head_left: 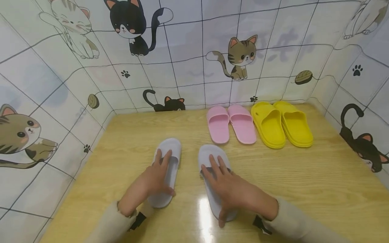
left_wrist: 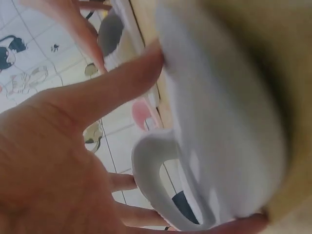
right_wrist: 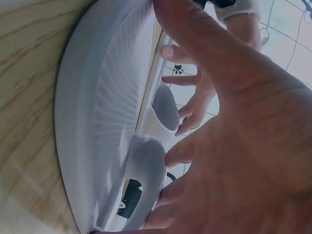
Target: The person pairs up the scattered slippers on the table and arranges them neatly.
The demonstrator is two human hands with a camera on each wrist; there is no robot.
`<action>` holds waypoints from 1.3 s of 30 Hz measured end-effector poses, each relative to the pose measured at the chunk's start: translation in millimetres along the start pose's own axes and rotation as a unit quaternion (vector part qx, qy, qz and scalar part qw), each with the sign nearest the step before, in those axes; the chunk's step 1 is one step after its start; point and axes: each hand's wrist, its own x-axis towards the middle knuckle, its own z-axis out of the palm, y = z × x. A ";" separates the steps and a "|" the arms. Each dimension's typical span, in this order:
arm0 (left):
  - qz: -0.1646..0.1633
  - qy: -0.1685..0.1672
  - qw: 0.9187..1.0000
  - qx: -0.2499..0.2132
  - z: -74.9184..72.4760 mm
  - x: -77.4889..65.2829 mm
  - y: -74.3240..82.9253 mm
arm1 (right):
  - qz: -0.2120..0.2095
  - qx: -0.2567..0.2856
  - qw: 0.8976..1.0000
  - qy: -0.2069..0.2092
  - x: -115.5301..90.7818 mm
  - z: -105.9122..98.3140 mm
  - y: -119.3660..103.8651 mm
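Note:
A pair of light grey slippers lies on the wooden surface, toes pointing away from me. Over the left slipper (head_left: 169,145) my left hand (head_left: 153,179) is spread, fingers reaching onto its strap and the thumb at the inner edge near the heel. The left wrist view shows that thumb (left_wrist: 122,83) against the slipper's side. My right hand (head_left: 231,189) spans the right slipper (head_left: 211,151), fingertips on the strap and thumb down by the heel. In the right wrist view, the right slipper's strap (right_wrist: 148,158) arches beside the fingers.
Behind the right hand, pink slippers (head_left: 219,130) and yellow slippers (head_left: 270,130) stand side by side along the back wall. Walls (head_left: 185,74) printed with cartoon cats rise at the back and both sides of the wooden surface (head_left: 304,182).

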 end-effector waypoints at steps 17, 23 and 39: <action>0.018 0.020 0.998 0.051 4.7 -12.4 4.3 | -0.018 -0.037 0.999 0.015 22.8 0.4 3.5; 0.014 0.012 0.998 0.063 1.3 -2.5 0.5 | -0.017 -0.049 0.999 0.004 43.8 -6.4 3.4; -0.009 0.004 0.997 0.077 -18.7 38.3 -19.2 | 0.057 -0.070 0.995 -0.040 115.1 -30.9 -1.7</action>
